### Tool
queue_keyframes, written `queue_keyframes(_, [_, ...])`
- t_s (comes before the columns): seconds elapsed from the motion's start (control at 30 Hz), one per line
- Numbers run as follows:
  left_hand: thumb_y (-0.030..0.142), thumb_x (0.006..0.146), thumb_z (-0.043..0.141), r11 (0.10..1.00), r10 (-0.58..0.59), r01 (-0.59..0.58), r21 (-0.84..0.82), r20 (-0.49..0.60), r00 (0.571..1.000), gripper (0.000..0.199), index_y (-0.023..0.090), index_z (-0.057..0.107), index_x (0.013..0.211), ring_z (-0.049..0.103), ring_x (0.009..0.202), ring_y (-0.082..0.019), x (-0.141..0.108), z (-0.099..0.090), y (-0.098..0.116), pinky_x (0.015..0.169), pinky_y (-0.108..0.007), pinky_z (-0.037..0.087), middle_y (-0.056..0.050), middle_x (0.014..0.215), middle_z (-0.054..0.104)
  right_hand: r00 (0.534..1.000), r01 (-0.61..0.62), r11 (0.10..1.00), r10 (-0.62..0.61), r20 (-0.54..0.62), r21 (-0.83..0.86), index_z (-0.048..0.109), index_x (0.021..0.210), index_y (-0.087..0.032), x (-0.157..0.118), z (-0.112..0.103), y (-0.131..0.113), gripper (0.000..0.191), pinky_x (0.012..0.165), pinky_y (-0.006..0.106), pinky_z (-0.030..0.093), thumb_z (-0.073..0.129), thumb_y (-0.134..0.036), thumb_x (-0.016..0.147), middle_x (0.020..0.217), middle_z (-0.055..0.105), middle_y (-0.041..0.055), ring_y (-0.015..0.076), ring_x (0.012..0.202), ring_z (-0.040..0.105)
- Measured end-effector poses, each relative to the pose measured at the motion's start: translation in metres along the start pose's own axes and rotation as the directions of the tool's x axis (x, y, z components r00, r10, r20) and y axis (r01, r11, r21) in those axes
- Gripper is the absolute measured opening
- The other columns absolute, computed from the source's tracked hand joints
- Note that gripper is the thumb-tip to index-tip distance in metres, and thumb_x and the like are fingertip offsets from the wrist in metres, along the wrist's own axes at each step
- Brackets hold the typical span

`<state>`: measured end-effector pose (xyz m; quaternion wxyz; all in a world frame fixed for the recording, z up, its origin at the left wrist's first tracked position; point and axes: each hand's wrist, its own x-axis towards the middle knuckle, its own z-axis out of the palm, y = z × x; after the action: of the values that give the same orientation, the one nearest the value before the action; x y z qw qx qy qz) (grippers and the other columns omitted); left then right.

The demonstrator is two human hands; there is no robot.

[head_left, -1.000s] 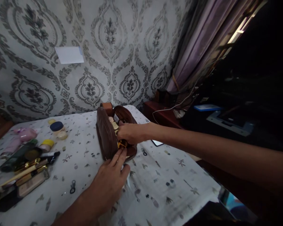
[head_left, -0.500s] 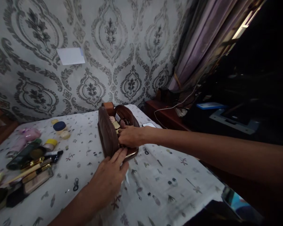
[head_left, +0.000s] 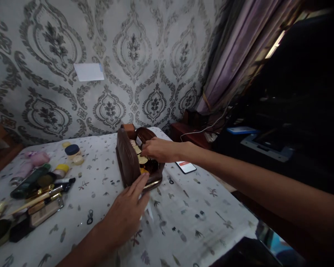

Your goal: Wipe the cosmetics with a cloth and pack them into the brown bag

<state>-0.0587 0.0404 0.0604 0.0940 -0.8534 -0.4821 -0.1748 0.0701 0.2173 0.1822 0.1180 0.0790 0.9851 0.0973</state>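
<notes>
A brown bag (head_left: 127, 157) stands unzipped on the patterned white cloth (head_left: 100, 193), with gold-coloured and yellow items showing inside. Over the bag's opening, toward its right side, is my right hand (head_left: 160, 149); its fingers are bent down into the bag and curled together, and what they may hold is hidden. My left hand (head_left: 128, 207) rests at the near edge of the bag, fingers extended against the rim and thumb apart, holding nothing.
Cosmetics lie at the left: a green tube (head_left: 30, 181), a blue-lidded jar (head_left: 72, 151), brushes and a pink item (head_left: 39, 158). A phone (head_left: 186, 167) lies right of the bag, under my right forearm. Behind is a patterned wall.
My right hand has moved up and back within the bag's opening, uncovering more of the contents. More of the phone shows. The camera view has shifted slightly.
</notes>
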Motion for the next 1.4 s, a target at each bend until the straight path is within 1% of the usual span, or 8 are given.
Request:
queue_keyframes(0.13, [-0.005,0.066,0.045,0.997,0.073,-0.072,0.010,-0.122,0.990,0.040,0.011,0.054,0.102,0.035,0.141,-0.034,-0.018,0.004,0.002,0.098,-0.045,0.053,-0.028,0.149,0.037,0.997,-0.067,0.998,0.067,-0.031,0.002,0.066,0.107,-0.012,-0.013,0.001,0.006,0.030,0.080,0.032,0.037,0.051,-0.003,0.083,0.101,0.070,0.0137,0.0228,0.100,0.061])
queue_keyframes(0.33, [-0.001,0.072,0.045,0.989,0.126,-0.108,0.097,-0.207,0.970,0.031,0.013,0.057,0.096,0.053,0.127,-0.029,-0.035,0.013,0.009,0.093,-0.036,0.056,-0.022,0.132,0.057,1.000,-0.004,0.996,0.006,0.020,-0.092,0.069,0.096,-0.011,0.000,0.018,-0.009,0.021,0.088,0.037,0.034,0.051,-0.008,0.086,0.104,0.068,0.0156,0.0253,0.109,0.057])
queue_keyframes(0.5, [0.003,0.072,0.045,0.989,0.136,-0.121,0.080,-0.222,0.965,0.030,0.015,0.059,0.096,0.055,0.124,-0.027,-0.047,0.027,0.010,0.092,-0.034,0.056,-0.019,0.127,0.061,0.983,0.007,0.995,0.013,0.185,-0.104,0.070,0.104,-0.013,0.013,0.021,-0.014,0.027,0.081,0.036,0.037,0.052,-0.009,0.083,0.102,0.070,0.0143,0.0251,0.101,0.061])
queue_keyframes(0.8, [0.007,0.073,0.048,0.990,0.100,-0.117,-0.080,-0.195,0.976,0.033,0.016,0.056,0.104,0.056,0.124,-0.027,-0.067,0.050,0.005,0.095,-0.035,0.054,-0.020,0.128,0.061,0.974,0.003,0.997,0.014,0.225,-0.075,0.071,0.100,-0.016,0.008,0.021,-0.012,0.025,0.079,0.035,0.036,0.053,-0.011,0.084,0.095,0.071,0.0108,0.0225,0.091,0.064])
queue_keyframes(0.97, [0.008,0.069,0.049,0.988,0.013,-0.054,-0.148,-0.262,0.965,0.036,0.019,0.055,0.103,0.059,0.118,-0.028,-0.074,0.072,0.002,0.090,-0.038,0.056,-0.020,0.125,0.060,0.998,-0.016,1.000,0.016,0.057,-0.012,0.071,0.101,-0.017,0.002,0.021,-0.007,0.028,0.084,0.035,0.034,0.054,-0.008,0.081,0.101,0.070,0.0128,0.0240,0.101,0.060])
queue_keyframes(1.07, [0.009,0.065,0.049,0.979,0.003,-0.057,-0.195,-0.267,0.964,0.039,0.018,0.055,0.102,0.059,0.116,-0.028,-0.073,0.076,0.002,0.087,-0.037,0.056,-0.019,0.123,0.060,0.987,-0.103,0.989,0.115,-0.108,0.107,0.071,0.097,-0.017,-0.009,0.009,0.001,0.029,0.084,0.030,0.034,0.053,-0.002,0.079,0.096,0.071,0.0104,0.0202,0.097,0.061])
queue_keyframes(1.27, [0.004,0.063,0.048,0.968,-0.030,-0.037,-0.246,-0.263,0.964,0.044,0.019,0.054,0.104,0.062,0.108,-0.026,-0.066,0.065,0.003,0.084,-0.035,0.057,-0.018,0.115,0.062,0.842,-0.273,0.906,0.387,-0.376,0.323,0.070,0.100,-0.016,-0.032,-0.012,0.011,0.032,0.074,0.024,0.037,0.046,-0.003,0.082,0.092,0.072,0.0065,0.0169,0.086,0.062])
queue_keyframes(1.4, [0.006,0.069,0.047,0.935,0.008,-0.085,-0.345,-0.219,0.976,0.041,0.018,0.052,0.108,0.064,0.103,-0.025,-0.059,0.047,0.004,0.082,-0.034,0.056,-0.017,0.109,0.065,0.791,-0.244,0.878,0.425,-0.440,0.411,0.069,0.100,-0.016,-0.033,-0.007,-0.001,0.028,0.075,0.025,0.040,0.045,-0.009,0.088,0.090,0.072,0.0064,0.0174,0.083,0.064])
